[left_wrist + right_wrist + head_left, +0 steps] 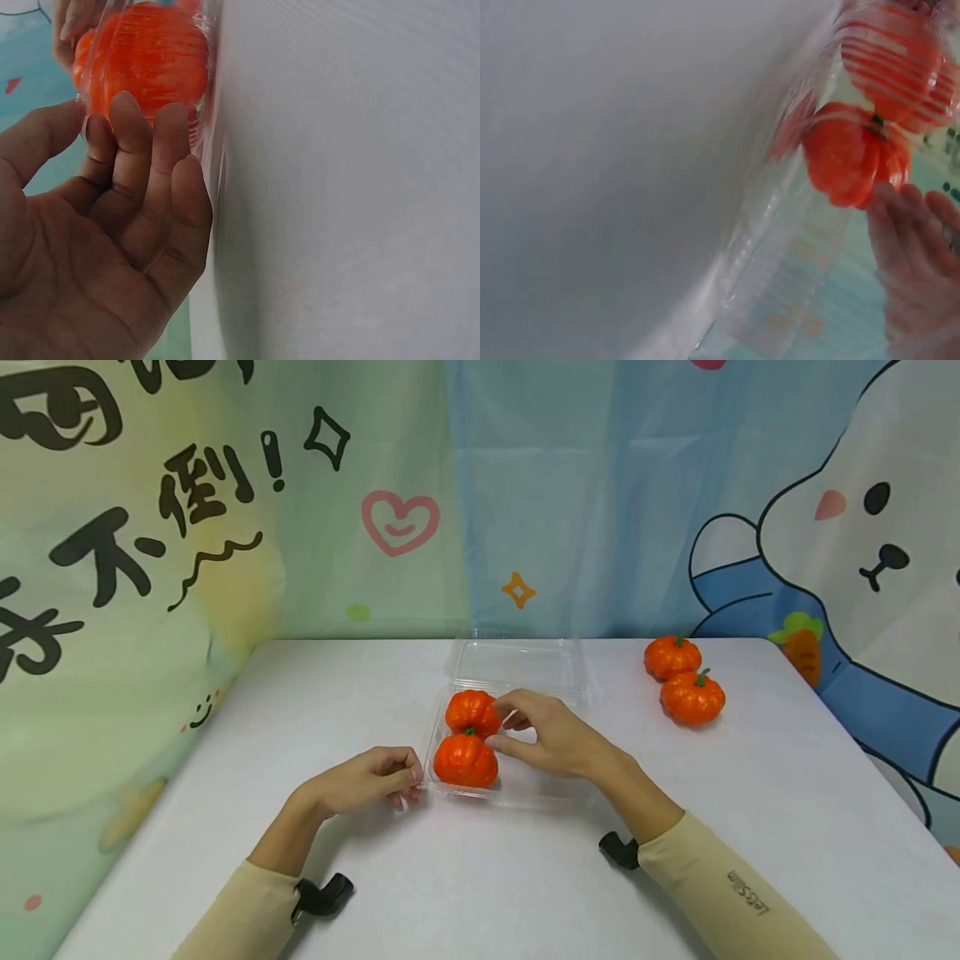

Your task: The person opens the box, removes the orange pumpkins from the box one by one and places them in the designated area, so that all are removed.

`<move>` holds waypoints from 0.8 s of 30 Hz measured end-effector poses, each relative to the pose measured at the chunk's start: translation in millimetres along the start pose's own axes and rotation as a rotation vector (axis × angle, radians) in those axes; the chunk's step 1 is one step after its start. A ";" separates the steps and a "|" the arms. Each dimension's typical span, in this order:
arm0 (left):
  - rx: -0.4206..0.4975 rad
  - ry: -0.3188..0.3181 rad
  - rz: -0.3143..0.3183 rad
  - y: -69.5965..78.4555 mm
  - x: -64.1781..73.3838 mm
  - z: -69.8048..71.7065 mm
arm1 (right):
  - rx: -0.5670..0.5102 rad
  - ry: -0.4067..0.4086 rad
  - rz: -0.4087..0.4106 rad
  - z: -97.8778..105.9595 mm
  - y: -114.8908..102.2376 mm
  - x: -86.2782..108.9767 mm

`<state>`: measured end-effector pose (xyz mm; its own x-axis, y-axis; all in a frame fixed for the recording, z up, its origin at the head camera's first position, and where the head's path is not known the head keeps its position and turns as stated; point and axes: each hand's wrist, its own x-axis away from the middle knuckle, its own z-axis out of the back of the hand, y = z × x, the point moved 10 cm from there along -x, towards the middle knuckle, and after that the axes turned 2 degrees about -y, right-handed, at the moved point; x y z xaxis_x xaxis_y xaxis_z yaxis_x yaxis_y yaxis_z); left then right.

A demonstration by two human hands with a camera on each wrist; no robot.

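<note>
Two orange toy pumpkins, a back one (471, 712) and a front one (465, 762), sit in the left half of a clear plastic box (459, 791). My left hand (371, 781) pinches the box's front left edge; in the left wrist view its thumb is at the rim and its fingertips lie along the ribbed wall. Over the right half of the box, my right hand (551, 731) reaches in from the right. Its fingertips are right at the back pumpkin, thumb and fingers apart. Through the clear wall, the right wrist view shows these fingers extended.
The box's hinged clear lid (517, 660) lies folded back behind it. Two more orange pumpkins, one (672, 657) behind the other (693, 699), rest at the back right of the white table (750, 827). A printed curtain (540, 502) hangs behind.
</note>
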<state>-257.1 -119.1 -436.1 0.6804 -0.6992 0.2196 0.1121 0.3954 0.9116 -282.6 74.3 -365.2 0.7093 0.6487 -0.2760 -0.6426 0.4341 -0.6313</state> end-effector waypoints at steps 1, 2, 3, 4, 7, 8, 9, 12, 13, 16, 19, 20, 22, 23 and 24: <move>0.001 -0.002 -0.002 0.2 0.0 -0.1 | -0.002 -0.007 -0.014 -1.8 0.2 -0.9; 0.002 -0.003 -0.004 0.4 -0.1 -0.1 | -0.001 -0.011 -0.028 -3.2 0.4 -1.6; 0.002 -0.004 -0.006 0.5 -0.3 0.0 | -0.001 -0.015 -0.041 -4.4 0.6 -2.5; 0.003 -0.005 -0.008 0.6 -0.4 0.2 | -0.004 -0.018 -0.053 -5.7 0.9 -3.3; 0.002 -0.004 -0.010 0.0 -0.4 0.7 | -0.014 -0.027 -0.082 -9.6 1.0 -5.8; 0.001 -0.003 -0.009 -0.4 -0.1 0.8 | -0.019 -0.030 -0.087 -11.1 0.7 -6.7; 0.002 -0.004 -0.009 -0.8 0.2 0.8 | -0.024 -0.033 -0.090 -12.7 0.3 -7.6; 0.007 -0.006 -0.009 -2.1 1.3 0.5 | -0.037 -0.035 -0.098 -16.7 -0.8 -9.5; 0.010 -0.007 -0.011 -2.3 1.6 0.4 | -0.043 -0.033 -0.099 -17.7 -1.2 -10.0; 0.015 -0.007 -0.017 -2.7 2.0 0.4 | -0.044 -0.031 -0.107 -20.4 -2.3 -11.4; 0.019 -0.009 -0.021 -2.6 2.1 0.5 | -0.037 -0.040 -0.115 -23.1 -3.5 -12.8; 0.020 -0.011 -0.022 -2.2 1.9 0.6 | -0.032 -0.044 -0.118 -23.9 -3.9 -13.2; 0.022 -0.016 -0.025 -1.1 1.2 0.6 | -0.023 -0.049 -0.122 -25.0 -4.1 -13.6; 0.022 -0.018 -0.025 -0.4 0.7 0.6 | -0.020 -0.051 -0.123 -25.5 -4.3 -13.7; 0.024 -0.020 -0.025 0.2 0.4 0.4 | -0.018 -0.052 -0.125 -26.0 -4.3 -13.6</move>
<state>-257.2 -119.6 -435.7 0.6628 -0.7205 0.2037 0.1111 0.3637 0.9249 -282.0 47.4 -377.6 0.7672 0.6221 -0.1564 -0.5444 0.5026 -0.6716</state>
